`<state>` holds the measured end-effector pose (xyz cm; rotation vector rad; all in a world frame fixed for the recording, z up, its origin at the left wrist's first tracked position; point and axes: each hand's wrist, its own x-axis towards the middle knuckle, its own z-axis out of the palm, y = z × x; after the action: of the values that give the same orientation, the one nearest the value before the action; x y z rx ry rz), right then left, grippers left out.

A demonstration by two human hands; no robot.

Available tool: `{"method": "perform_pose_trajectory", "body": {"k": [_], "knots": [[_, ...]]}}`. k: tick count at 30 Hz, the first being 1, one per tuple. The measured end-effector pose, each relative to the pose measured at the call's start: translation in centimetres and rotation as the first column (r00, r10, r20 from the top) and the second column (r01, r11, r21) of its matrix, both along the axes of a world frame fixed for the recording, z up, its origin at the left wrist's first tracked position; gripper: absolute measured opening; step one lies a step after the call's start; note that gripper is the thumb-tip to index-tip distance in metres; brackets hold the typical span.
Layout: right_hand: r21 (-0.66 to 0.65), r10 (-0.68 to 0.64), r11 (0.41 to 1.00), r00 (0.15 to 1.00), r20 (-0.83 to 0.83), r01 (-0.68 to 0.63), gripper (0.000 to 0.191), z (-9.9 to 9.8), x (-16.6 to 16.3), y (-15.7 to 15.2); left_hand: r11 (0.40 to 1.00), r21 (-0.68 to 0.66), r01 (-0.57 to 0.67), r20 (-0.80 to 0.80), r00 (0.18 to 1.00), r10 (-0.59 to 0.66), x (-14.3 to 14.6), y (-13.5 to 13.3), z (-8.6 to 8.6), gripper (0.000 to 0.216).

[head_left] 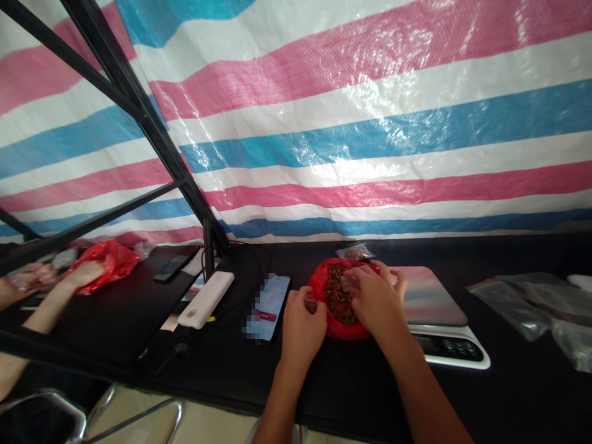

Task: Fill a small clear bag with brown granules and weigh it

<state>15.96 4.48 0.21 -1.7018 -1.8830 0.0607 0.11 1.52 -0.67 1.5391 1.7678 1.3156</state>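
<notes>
A red plastic bag stands open on the black table, filled with small brown grain-like pieces. At its left rim, my left hand is closed, thumb and fingers pinched around something small and partly see-through that I cannot make out. My right hand reaches over the bag's right side, fingers closed on a piece of clear plastic above the brown pieces. Just right of the bag is a kitchen scale with a shiny plate, partly behind my right hand. A small clear packet with brown contents lies behind the bag.
Left of my hands are a phone and a white power bank with cables. Clear plastic bags lie at right. Beyond a black metal frame, another person's hand is in a red bag. Striped sheeting hangs behind.
</notes>
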Motion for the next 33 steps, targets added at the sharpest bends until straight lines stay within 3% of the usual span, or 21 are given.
{"method": "perform_pose_trajectory", "body": {"k": [7,12,18,20,24,29,33], "knots": [[0.018,-0.007,1.000,1.000,-0.029,0.007,0.044,0.4,-0.6,0.4,0.996,0.030,0.083,0.141,0.986,-0.087,0.1,0.4,0.5,0.009],[-0.118,0.129,0.984,0.990,-0.055,-0.134,0.046,1.1,-0.9,0.1,0.996,0.008,0.092,0.334,0.938,-0.089,-0.2,0.4,1.0,0.008],[-0.142,0.139,0.979,0.989,-0.055,-0.145,0.046,1.6,-1.2,-0.3,0.992,-0.084,0.099,0.566,0.824,-0.035,-0.5,0.5,0.4,0.012],[-0.167,0.191,0.965,0.978,-0.085,-0.203,0.047,1.6,-1.3,-0.3,0.987,-0.111,0.112,0.611,0.791,-0.021,-0.3,0.4,0.5,0.013],[-0.176,0.168,0.966,0.979,-0.112,-0.186,0.045,1.5,-1.4,-0.3,0.983,-0.134,0.125,0.691,0.723,0.002,-0.1,0.2,1.0,0.014],[-0.227,0.146,0.957,0.977,-0.158,-0.180,0.040,1.7,-1.5,-0.3,0.986,-0.090,0.137,0.736,0.676,-0.026,-0.3,0.2,1.3,0.015],[-0.241,0.164,0.949,0.972,-0.165,-0.201,0.042,1.8,-1.5,-0.3,0.988,-0.053,0.147,0.811,0.583,-0.043,-0.4,0.0,1.5,0.019]]}}
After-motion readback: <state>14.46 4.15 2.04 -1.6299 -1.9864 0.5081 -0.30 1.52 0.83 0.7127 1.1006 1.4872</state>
